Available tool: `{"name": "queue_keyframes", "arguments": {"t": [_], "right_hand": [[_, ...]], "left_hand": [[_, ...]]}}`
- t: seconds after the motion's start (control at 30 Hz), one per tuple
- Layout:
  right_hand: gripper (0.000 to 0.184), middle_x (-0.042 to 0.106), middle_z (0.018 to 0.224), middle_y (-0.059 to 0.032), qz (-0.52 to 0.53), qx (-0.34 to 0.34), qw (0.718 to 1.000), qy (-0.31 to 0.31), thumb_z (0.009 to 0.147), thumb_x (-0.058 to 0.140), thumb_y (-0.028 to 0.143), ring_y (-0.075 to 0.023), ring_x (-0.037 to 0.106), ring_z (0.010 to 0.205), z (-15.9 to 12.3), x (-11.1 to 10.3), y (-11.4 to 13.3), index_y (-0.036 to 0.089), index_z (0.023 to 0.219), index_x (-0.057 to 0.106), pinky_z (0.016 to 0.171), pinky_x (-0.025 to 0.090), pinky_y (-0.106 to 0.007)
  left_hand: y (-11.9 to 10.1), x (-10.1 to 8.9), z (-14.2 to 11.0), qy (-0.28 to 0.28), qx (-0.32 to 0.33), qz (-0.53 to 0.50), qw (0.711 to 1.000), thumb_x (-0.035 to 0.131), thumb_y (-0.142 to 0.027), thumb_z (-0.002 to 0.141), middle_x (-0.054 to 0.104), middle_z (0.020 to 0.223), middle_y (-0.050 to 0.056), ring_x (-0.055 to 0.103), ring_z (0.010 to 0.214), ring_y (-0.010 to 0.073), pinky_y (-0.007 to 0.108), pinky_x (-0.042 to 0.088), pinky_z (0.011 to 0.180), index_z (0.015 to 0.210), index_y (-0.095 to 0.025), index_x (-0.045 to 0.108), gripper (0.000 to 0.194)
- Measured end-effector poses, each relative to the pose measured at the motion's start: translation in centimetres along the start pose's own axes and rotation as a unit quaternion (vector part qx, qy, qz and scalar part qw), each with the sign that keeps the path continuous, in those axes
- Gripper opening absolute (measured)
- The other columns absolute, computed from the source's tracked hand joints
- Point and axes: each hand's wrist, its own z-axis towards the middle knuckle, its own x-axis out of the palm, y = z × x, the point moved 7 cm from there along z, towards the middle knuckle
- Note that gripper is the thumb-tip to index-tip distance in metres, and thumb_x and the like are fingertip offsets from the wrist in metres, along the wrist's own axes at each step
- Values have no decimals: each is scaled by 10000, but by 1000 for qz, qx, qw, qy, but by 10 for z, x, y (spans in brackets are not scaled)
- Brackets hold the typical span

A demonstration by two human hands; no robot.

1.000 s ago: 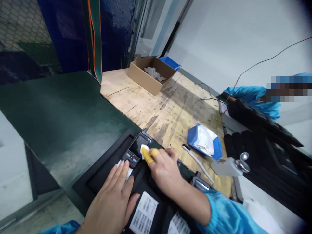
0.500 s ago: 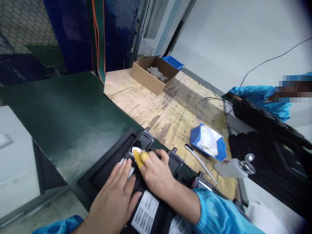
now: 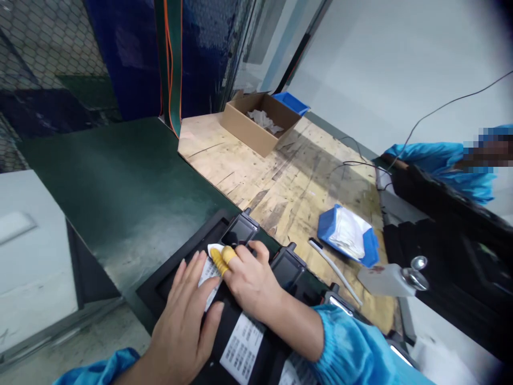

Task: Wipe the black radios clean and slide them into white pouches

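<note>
My right hand (image 3: 252,278), with yellow finger covers on two fingers, pinches a small folded white wipe (image 3: 214,249). It presses this wipe against a black handheld device with a screen (image 3: 241,229) at the top end of a black tray (image 3: 150,289). Beside it, my left hand (image 3: 182,321) lies with fingers stretched out, its fingertips along the edge of a white barcode label (image 3: 208,274). Part of that label is hidden by the hands. A second barcode label (image 3: 242,347) lies below my right wrist. Another screened device (image 3: 287,266) sits to the right of my right hand.
On the wooden tabletop (image 3: 224,155) stand a cardboard box (image 3: 248,131) with crumpled paper and a blue bin (image 3: 326,227) of white wipes. A white-handled brush (image 3: 336,270) and a pump bottle (image 3: 385,279) lie nearby. Across the table, a person's blue sleeve (image 3: 425,158) shows.
My right hand has drawn the wipe slightly left and down, off the device's screen towards the label. My left hand has shifted left, uncovering more of the label. The whole view has drifted a little.
</note>
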Motion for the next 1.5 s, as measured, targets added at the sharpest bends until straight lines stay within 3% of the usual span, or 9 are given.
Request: {"name": "queue_keyframes", "arguments": {"t": [0.13, 0.27, 0.37, 0.63, 0.87, 1.03, 1.13, 1.33, 1.5], "right_hand": [[257, 583, 768, -8, 53, -35, 998, -26, 876, 477, 150, -168, 441, 786, -13, -9, 10, 211, 693, 648, 882, 234, -405], [266, 633, 918, -18, 9, 71, 995, -70, 916, 438, 131, -142, 474, 785, -15, -17, -41, 231, 973, 678, 867, 228, -401], [278, 624, 878, -42, -71, 140, 987, -40, 894, 449, 93, -151, 478, 767, -21, -8, -72, 206, 841, 697, 856, 226, -405], [236, 600, 817, -11, 27, 21, 999, 15, 896, 478, 143, -150, 472, 757, -24, -10, -19, 214, 790, 676, 877, 230, -405], [282, 581, 820, -46, -40, 156, 984, 69, 922, 429, 133, -190, 503, 849, 17, 4, -71, 207, 815, 679, 893, 187, -419], [274, 570, 813, -53, -44, 175, 979, 98, 910, 452, 133, -189, 483, 851, -2, 5, -85, 187, 760, 674, 881, 188, -413], [252, 580, 830, -50, -46, 182, 978, 88, 909, 462, 146, -177, 474, 826, -21, 3, -78, 191, 794, 682, 851, 202, -402], [174, 581, 806, -15, 48, 103, 991, 68, 876, 532, 183, -164, 464, 804, -28, 1, -13, 208, 752, 650, 835, 214, -406], [206, 614, 829, -10, 95, 183, 979, -2, 811, 497, 91, -141, 486, 753, -52, -49, -16, 215, 825, 661, 810, 237, -382]], "left_hand": [[1, -4, -1, -14, -13, -8, 1000, 391, -69, 883, 485, 1314, 240, 311, 1363, 268, 503, 298, 1104, 1093, -80, 489, 232], [-2, 3, 6, 26, -4, 25, 999, 360, -63, 868, 520, 1303, 214, 352, 1343, 265, 519, 340, 1070, 1033, -117, 501, 224], [-5, 15, 10, 86, 13, 72, 994, 343, -86, 873, 562, 1268, 212, 464, 1265, 282, 532, 384, 1025, 1052, -109, 526, 257], [-9, 24, 10, 100, 46, 126, 986, 327, -115, 873, 593, 1226, 226, 541, 1188, 289, 514, 439, 970, 1078, -65, 555, 310], [-5, 26, 10, 107, 48, 130, 985, 366, -157, 873, 588, 1241, 207, 534, 1194, 294, 526, 432, 981, 1081, -90, 540, 279], [-4, 26, 11, 111, 49, 141, 983, 367, -180, 883, 594, 1235, 198, 544, 1182, 281, 521, 445, 974, 1098, -92, 524, 280], [-5, 26, 11, 110, 50, 144, 982, 373, -183, 883, 588, 1240, 204, 539, 1188, 288, 527, 436, 982, 1086, -89, 532, 274], [-4, 25, 10, 90, 48, 139, 985, 348, -182, 898, 589, 1235, 214, 536, 1192, 282, 538, 417, 999, 1135, -82, 506, 302], [0, 22, 11, 99, 46, 131, 985, 359, -195, 907, 573, 1264, 203, 522, 1210, 282, 543, 412, 1013, 1143, -101, 493, 287]]}}
